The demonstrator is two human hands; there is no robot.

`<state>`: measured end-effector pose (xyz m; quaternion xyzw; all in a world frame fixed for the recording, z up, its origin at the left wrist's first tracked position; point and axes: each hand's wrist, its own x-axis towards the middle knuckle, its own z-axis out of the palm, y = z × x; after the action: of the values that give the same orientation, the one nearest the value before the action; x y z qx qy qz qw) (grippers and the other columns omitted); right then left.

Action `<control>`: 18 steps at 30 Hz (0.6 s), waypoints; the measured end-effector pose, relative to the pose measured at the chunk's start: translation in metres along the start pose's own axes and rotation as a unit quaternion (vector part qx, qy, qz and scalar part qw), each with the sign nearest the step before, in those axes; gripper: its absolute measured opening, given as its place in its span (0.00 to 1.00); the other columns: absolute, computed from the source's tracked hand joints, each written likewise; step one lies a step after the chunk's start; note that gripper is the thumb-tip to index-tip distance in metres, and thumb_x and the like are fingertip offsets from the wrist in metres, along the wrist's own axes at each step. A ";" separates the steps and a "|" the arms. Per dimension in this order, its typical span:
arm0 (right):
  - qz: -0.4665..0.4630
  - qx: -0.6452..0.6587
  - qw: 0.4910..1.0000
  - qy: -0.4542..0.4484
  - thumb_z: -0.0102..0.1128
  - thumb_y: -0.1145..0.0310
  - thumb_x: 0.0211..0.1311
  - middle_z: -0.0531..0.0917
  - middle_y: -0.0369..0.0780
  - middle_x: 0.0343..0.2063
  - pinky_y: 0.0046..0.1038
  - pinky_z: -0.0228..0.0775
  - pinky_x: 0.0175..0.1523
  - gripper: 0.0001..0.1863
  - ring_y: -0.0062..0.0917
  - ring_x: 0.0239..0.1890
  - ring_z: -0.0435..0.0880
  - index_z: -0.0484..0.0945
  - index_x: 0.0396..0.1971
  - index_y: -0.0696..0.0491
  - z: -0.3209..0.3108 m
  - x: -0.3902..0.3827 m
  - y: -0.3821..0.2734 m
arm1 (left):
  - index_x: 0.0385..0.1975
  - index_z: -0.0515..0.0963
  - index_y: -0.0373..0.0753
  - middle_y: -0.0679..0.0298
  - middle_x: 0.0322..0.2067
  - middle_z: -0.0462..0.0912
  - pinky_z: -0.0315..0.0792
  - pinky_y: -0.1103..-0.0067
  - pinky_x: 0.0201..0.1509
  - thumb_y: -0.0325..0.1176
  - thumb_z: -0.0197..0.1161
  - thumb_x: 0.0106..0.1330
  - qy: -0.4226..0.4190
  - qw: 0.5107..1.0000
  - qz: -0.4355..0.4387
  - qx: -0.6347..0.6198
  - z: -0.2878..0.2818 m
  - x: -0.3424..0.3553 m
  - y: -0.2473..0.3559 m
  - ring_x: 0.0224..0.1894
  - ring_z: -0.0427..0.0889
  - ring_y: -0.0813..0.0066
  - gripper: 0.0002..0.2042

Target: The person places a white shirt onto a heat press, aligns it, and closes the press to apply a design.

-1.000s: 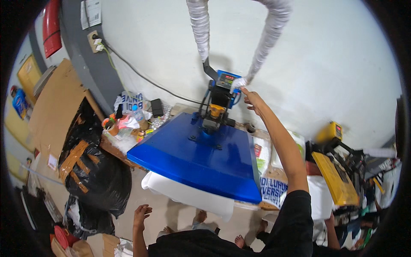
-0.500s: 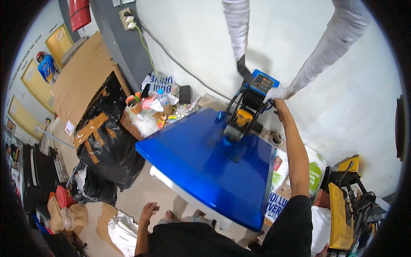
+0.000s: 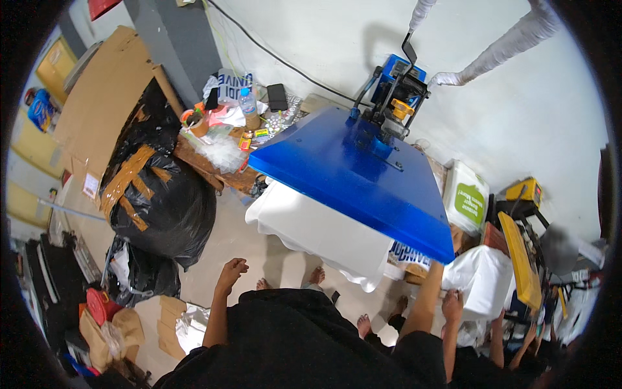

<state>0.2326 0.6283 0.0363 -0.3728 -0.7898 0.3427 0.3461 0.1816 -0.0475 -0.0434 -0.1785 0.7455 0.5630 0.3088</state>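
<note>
While a blue press plate (image 3: 359, 178) juts over white fabric (image 3: 317, 230) beside the wooden bench (image 3: 217, 170), the plate's near right corner hides the right hand, its grip impossible to tell. The left hand (image 3: 230, 275), fingers loosely spread and half curled, hovers above the floor (image 3: 227, 240).

Left hand (image 3: 232, 275): I'm curling its fingers loosely above the floor (image 3: 230, 223).
Right forearm (image 3: 424, 295): I'm reaching to the blue plate (image 3: 363, 172), whose corner is hiding my right hand.
White sheet (image 3: 317, 236): sticking out beneath.
</note>
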 end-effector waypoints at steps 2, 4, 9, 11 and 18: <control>0.017 -0.029 0.986 0.166 0.44 0.69 0.71 0.80 0.44 0.27 0.35 0.69 0.39 0.14 0.32 0.31 0.77 0.77 0.39 0.63 -0.010 -0.096 0.062 | 0.51 0.75 0.35 0.59 0.41 0.84 0.70 0.74 0.48 0.42 0.53 0.70 -0.054 0.998 0.019 0.029 -0.003 0.020 0.017 0.44 0.81 0.71 0.18; 0.065 0.021 0.997 0.034 0.50 0.66 0.72 0.83 0.43 0.33 0.29 0.71 0.46 0.14 0.26 0.37 0.77 0.79 0.40 0.62 0.021 -0.176 -0.018 | 0.51 0.75 0.36 0.59 0.41 0.84 0.70 0.73 0.48 0.42 0.53 0.70 -0.044 0.998 0.017 0.031 -0.031 0.018 0.008 0.44 0.81 0.71 0.18; 0.230 0.093 0.969 0.013 0.51 0.50 0.70 0.82 0.43 0.43 0.27 0.69 0.52 0.27 0.26 0.45 0.78 0.77 0.51 0.62 0.038 -0.254 -0.021 | 0.51 0.75 0.36 0.59 0.41 0.84 0.70 0.71 0.48 0.43 0.54 0.69 -0.123 0.991 -0.016 0.043 -0.063 0.057 -0.024 0.45 0.81 0.71 0.19; 0.299 0.135 0.945 -0.003 0.50 0.44 0.69 0.82 0.42 0.46 0.26 0.68 0.54 0.33 0.26 0.47 0.78 0.75 0.53 0.63 0.042 -0.253 -0.019 | 0.51 0.75 0.37 0.60 0.41 0.84 0.70 0.71 0.47 0.43 0.54 0.69 -0.146 0.986 -0.025 0.079 -0.076 0.065 -0.033 0.43 0.81 0.70 0.18; 0.409 0.425 0.788 -0.178 0.44 0.32 0.65 0.79 0.46 0.53 0.31 0.70 0.57 0.46 0.31 0.51 0.79 0.69 0.59 0.65 0.070 -0.189 0.009 | 0.51 0.74 0.37 0.58 0.40 0.84 0.71 0.68 0.48 0.43 0.52 0.70 -0.063 0.997 -0.021 0.029 -0.119 0.067 -0.055 0.42 0.82 0.68 0.18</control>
<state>0.2709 0.4567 -0.0626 -0.4091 -0.3852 0.8134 0.1505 0.1347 -0.1715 -0.1074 -0.1486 0.7368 0.5446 0.3720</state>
